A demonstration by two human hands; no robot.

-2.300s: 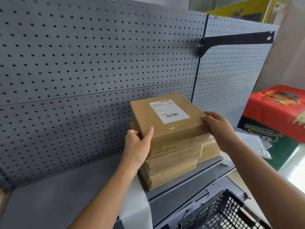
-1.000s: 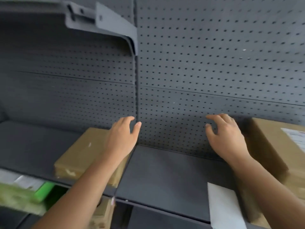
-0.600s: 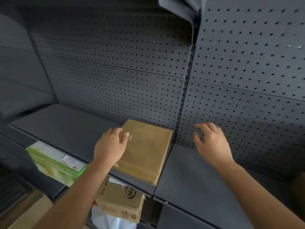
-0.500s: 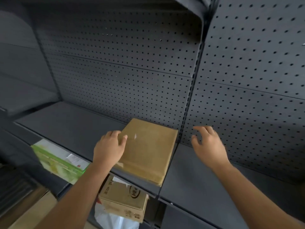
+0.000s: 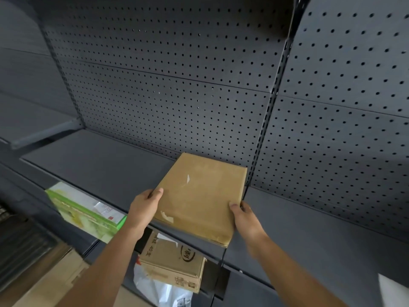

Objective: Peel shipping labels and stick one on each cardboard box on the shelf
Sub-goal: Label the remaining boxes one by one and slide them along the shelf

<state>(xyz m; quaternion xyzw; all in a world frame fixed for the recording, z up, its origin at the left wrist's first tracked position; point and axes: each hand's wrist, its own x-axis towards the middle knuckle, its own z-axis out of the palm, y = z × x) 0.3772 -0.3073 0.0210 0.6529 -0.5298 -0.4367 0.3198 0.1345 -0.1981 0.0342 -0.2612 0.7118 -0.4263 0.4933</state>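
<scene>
A flat brown cardboard box (image 5: 199, 196) lies on the dark grey shelf (image 5: 99, 160), its near edge overhanging the shelf front. Its top bears no label, only small white scuffs. My left hand (image 5: 145, 208) grips the box's left edge, thumb on top. My right hand (image 5: 242, 214) holds the near right corner, thumb on top. No label sheet is in view.
A grey pegboard wall (image 5: 177, 85) backs the shelf. Below the shelf stand a green and white carton (image 5: 84, 211), a printed brown carton (image 5: 172, 262) and a white plastic bag (image 5: 159, 289). A white sheet corner (image 5: 394, 291) shows at bottom right.
I turned left from the labelled stack. Both hands, open in the air half a second ago, have closed on the unlabelled box's sides.
</scene>
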